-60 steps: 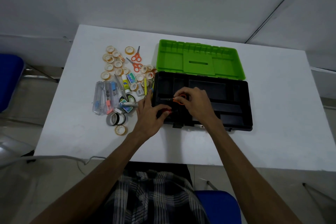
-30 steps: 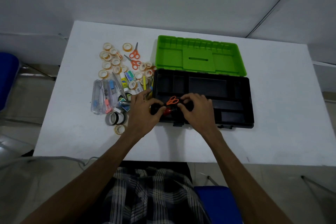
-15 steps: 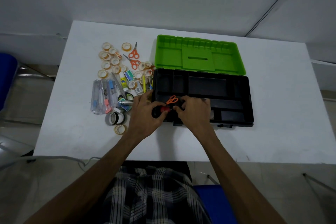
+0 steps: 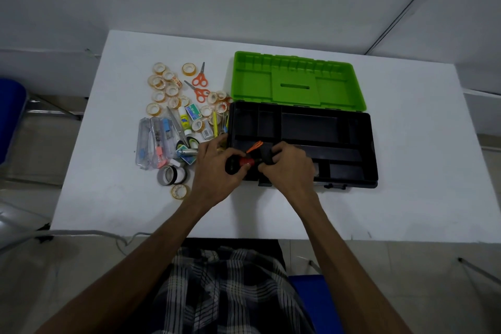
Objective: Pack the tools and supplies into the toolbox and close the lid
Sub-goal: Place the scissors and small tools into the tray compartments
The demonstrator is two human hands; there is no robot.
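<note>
Hands meet over the near-left corner of an open toolbox (image 4: 301, 144) on a white table (image 4: 406, 198): the left hand (image 4: 214, 168) has its fingers curled tight around a black-and-red object (image 4: 240, 163), apparently a tool handle, though its exact kind cannot be told, while the right hand (image 4: 287, 164) closes its fingers on the other, black end of the same object. Orange scissor handles (image 4: 254, 146) poke up just beyond the two hands, inside the box, touching or nearly touching the fingertips. The toolbox's black base is divided into several compartments, which look dark and mostly bare, and its bright green lid (image 4: 298, 81) lies flung back flat on the far side, its inner ribs and handle slot showing. To the left of the box sits a jumble of supplies: many small clear tape rolls (image 4: 162, 84), two more pairs of orange scissors (image 4: 200, 78), a glue stick (image 4: 185, 119), clear plastic cases (image 4: 151, 141), and grey and black tape rolls (image 4: 170, 175) near the left wrist. A blue chair (image 4: 10, 122) stands off the table's left edge.
</note>
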